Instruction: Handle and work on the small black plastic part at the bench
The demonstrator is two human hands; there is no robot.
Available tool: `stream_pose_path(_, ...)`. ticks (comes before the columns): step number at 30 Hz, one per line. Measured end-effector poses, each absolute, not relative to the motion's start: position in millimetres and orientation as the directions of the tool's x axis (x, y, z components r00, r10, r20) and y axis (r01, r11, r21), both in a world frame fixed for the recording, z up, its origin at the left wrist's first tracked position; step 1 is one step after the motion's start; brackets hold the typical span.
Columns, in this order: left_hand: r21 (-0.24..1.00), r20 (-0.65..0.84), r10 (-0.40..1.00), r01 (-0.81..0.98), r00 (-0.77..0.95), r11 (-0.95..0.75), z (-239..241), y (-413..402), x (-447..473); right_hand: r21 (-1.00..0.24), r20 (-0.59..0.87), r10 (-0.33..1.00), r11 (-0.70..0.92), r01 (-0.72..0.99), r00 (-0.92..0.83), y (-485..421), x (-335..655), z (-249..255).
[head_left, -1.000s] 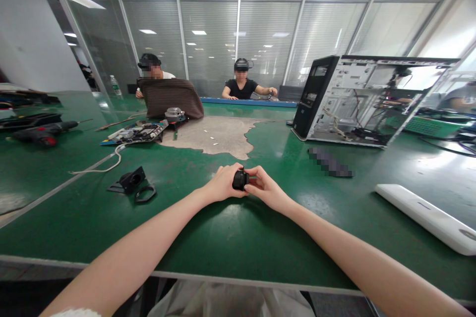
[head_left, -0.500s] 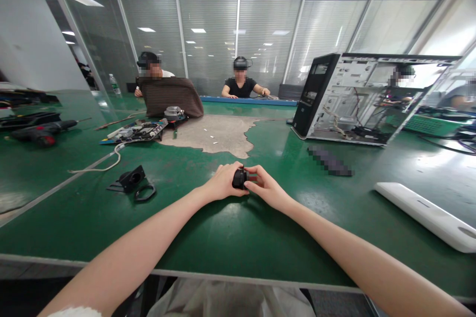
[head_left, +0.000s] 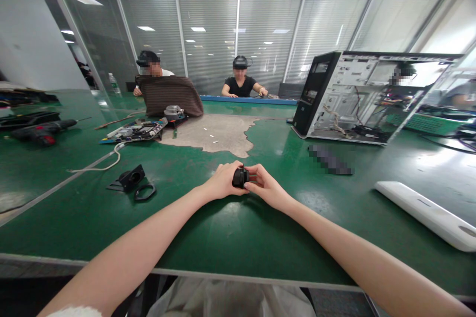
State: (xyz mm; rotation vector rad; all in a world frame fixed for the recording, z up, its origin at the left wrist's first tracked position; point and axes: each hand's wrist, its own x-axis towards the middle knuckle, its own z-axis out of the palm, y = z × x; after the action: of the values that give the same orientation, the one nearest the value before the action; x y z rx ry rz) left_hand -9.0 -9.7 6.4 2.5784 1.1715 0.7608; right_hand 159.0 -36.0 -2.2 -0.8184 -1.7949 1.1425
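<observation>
1. Black part, low over green table, between both hands; long axis unclear, fingers cover some.
2. Left hand at nine o'clock, wrapped round it.
3. Right hand at three, thumb and fingertips pinching; neither nearer.

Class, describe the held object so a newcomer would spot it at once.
Mid-picture at the green table are the wearer's left hand and right hand. Both hold one chunky black part; unlike the thin black ring lying to their left, it is gripped.
</observation>
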Motion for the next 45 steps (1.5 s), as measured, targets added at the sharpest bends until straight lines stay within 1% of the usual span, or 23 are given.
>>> stream_pose_path(3,0.395,0.363,0.758,0.647,0.542,-0.652,6.5,-9.5,-8.9,-0.932,0.301,0.849,0.358,0.053,-0.434,-36.6,158.5,-2.4)
stream_pose_path(7,0.399,0.363,0.754,0.64,0.548,-0.657,7.0,-9.7,-8.6,-0.92,0.3,0.874,0.371,0.125,-0.382,-34.5,158.5,-3.5)
stream_pose_path(10,0.391,0.365,0.751,0.641,0.55,-0.66,7.3,-10.1,-8.7,-0.917,0.292,0.878,0.37,0.15,-0.379,-32.8,159.8,-4.4)
stream_pose_path(16,0.384,0.365,0.755,0.651,0.545,-0.655,5.8,-9.1,-9.3,-0.933,0.313,0.834,0.36,0.019,-0.454,-35.5,159.7,-3.5)
stream_pose_path(20,0.386,0.378,0.748,0.642,0.545,-0.663,4.8,-8.5,-9.0,-0.932,0.293,0.869,0.353,0.085,-0.4,-35.9,156.8,-2.7)
stream_pose_path(23,0.387,0.38,0.747,0.64,0.545,-0.664,4.2,-8.4,-9.6,-0.907,0.336,0.867,0.403,0.121,-0.368,-34.0,159.7,-2.8)
stream_pose_path(25,0.393,0.381,0.752,0.642,0.538,-0.658,4.1,-8.3,-10.6,-0.896,0.36,0.882,0.418,0.151,-0.302,-32.0,165.2,-2.8)
stream_pose_path(27,0.398,0.377,0.761,0.65,0.527,-0.647,4.2,-8.0,-11.7,-0.916,0.328,0.922,0.364,0.169,-0.205,-30.1,170.7,-2.2)
stream_pose_path(29,0.398,0.37,0.767,0.657,0.524,-0.64,4.3,-7.9,-12.6,-0.95,0.251,0.949,0.279,0.14,-0.19,-29.0,172.2,-0.6)
stream_pose_path(34,0.373,0.394,0.754,0.658,0.526,-0.654,2.9,-8.8,-13.4,-0.972,0.217,0.929,0.234,0.024,-0.3,-29.0,156.4,3.6)
stream_pose_path(35,0.365,0.401,0.748,0.656,0.529,-0.66,2.1,-9.1,-13.6,-0.977,0.196,0.924,0.211,0.011,-0.329,-29.1,153.5,3.5)
stream_pose_path(40,0.314,0.449,0.719,0.66,0.53,-0.682,-2.2,-10.6,-14.2,-0.994,0.082,0.931,0.05,-0.099,-0.355,-29.8,153.6,-0.5)
stream_pose_path(42,0.297,0.46,0.711,0.662,0.532,-0.688,-2.4,-11.9,-14.5,-0.994,0.084,0.93,0.052,-0.098,-0.357,-30.6,155.6,-1.3)
stream_pose_path(45,0.281,0.466,0.695,0.653,0.548,-0.703,-0.5,-14.8,-15.2,-0.994,0.109,0.929,0.097,-0.05,-0.354,-32.9,155.5,-0.3)
